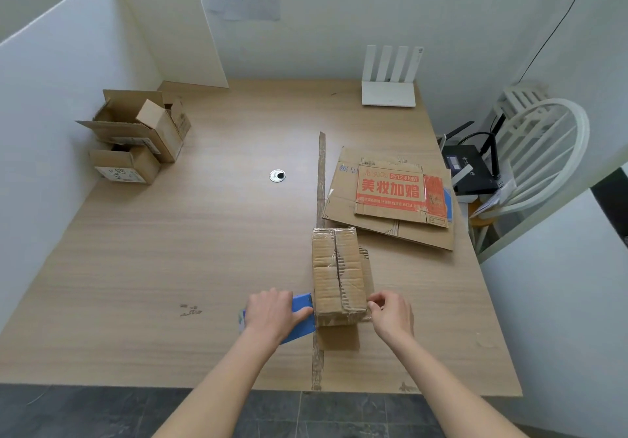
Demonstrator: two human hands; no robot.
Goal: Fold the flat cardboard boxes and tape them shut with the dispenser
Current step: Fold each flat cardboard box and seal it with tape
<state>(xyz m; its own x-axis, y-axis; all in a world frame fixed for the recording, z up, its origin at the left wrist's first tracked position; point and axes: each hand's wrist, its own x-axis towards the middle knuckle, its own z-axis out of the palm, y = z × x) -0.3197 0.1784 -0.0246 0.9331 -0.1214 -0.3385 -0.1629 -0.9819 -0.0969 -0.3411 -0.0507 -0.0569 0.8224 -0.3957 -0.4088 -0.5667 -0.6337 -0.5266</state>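
Wooden table [170, 250]: folded box [338, 274] between dispenser-gripping left hand [272, 312] and right hand [390, 312].

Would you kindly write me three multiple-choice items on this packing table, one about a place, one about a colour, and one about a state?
1. Where do the flattened cartons lie relative to the folded box?
A. Beyond it, toward the right edge of the table
B. Under the white router
C. On the floor

2. What colour is the tape dispenser?
A. Red
B. Blue
C. Green

3. What is the left hand doing?
A. Hanging off the table
B. Lifting a flat carton
C. Gripping the dispenser against the box's side

Answers:
1. A, as the printed flat cartons lie farther back and to the right.
2. B, as blue plastic shows on both sides of the hand.
3. C, as its fingers wrap the dispenser, whose front end meets the box, while the right hand pinches at the box's near right corner.
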